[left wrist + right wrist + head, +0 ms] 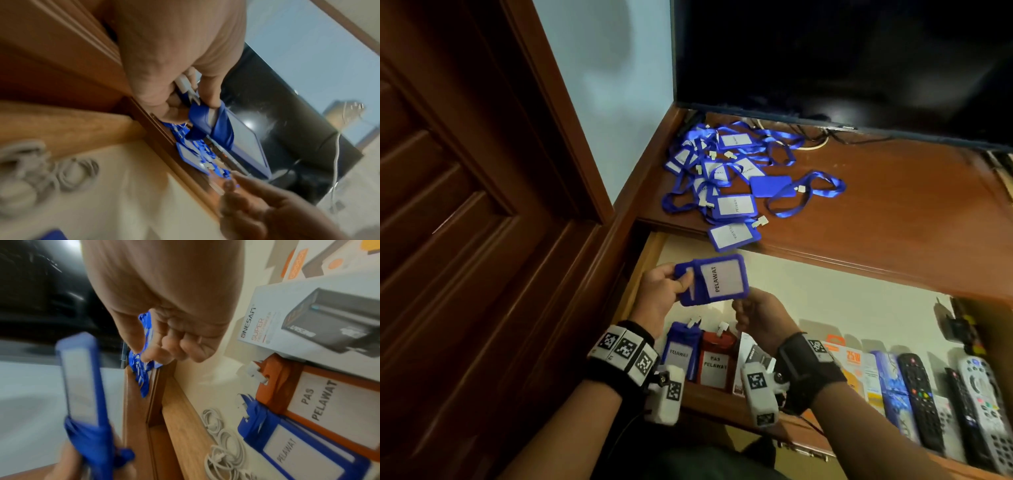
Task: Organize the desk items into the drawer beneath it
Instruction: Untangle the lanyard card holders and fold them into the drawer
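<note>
A blue badge holder [722,281] [242,141] [82,378] with a "PELAWAT" card and its lanyard wrapped round it hangs above the open drawer [825,301]. My left hand [664,287] [191,107] pinches its left end. Just below and to the right, my right hand [750,315] [156,350] has curled fingers, thumb against index, with nothing seen in them and clear of the holder. Several more blue badges with lanyards [729,171] lie piled on the desk. A blue badge [681,353] [298,456] and a red one [715,366] [314,399] lie in the drawer.
The drawer also holds a charger box [308,324], coiled white cables [222,443], other boxes and several remotes [917,394] to the right. A dark TV [842,61] stands at the back of the desk. A wooden door [465,205] is on the left.
</note>
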